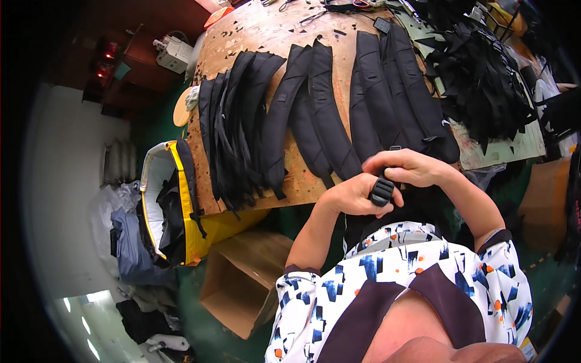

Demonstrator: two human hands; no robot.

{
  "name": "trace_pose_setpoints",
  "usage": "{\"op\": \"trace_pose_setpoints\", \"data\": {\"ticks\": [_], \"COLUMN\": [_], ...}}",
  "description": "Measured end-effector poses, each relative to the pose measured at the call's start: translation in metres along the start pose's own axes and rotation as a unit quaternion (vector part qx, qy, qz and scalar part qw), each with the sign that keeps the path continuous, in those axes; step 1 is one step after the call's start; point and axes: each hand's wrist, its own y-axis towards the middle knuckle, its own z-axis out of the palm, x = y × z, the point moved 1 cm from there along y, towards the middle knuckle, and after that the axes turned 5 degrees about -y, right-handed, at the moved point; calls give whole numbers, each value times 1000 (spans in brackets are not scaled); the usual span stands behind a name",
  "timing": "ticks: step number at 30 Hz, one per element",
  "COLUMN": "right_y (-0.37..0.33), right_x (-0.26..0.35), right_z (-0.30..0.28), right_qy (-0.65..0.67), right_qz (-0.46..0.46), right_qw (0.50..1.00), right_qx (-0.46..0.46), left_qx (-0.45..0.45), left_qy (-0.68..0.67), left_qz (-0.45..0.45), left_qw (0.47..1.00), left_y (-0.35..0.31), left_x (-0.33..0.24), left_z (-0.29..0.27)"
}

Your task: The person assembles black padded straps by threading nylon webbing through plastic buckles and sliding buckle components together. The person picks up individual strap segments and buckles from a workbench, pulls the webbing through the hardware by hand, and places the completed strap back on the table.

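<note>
Close to the table's front edge, my left hand point(357, 195) is closed around a black plastic strap buckle point(381, 191) with ribbed bars. My right hand point(411, 167) meets it from the right, its fingers bent and pinched just above the buckle. A dark bit shows between those fingers, too small and covered to make out. Beyond both hands, black padded shoulder straps point(327, 103) lie side by side on the wooden table point(239, 33). Another group of these padded straps point(378, 91) reaches almost to my right hand. Further left lies a bunch of narrower-looking black straps point(233, 127).
A green board point(484, 154) at the right bears a heap of black fabric pieces point(478, 85). Left of the table stands a yellow bag point(192, 224) with a white lining. An opened cardboard box point(242, 275) sits on the floor beside me. Scissors point(361, 3) lie at the far edge.
</note>
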Motion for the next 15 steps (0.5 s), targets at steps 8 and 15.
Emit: {"op": "trace_pose_setpoints", "data": {"ticks": [8,15], "right_y": [4,8], "right_x": [6,19], "right_z": [9,8], "right_qy": [96,120], "right_qz": [143,218], "right_qw": [977,954], "right_qx": [-130,-169], "left_qx": [-204,-383], "left_qy": [-94,290], "left_qz": [75,177], "left_qw": [972,859], "left_y": [-24,-11], "left_x": [12,7], "left_z": [-6,2]}}
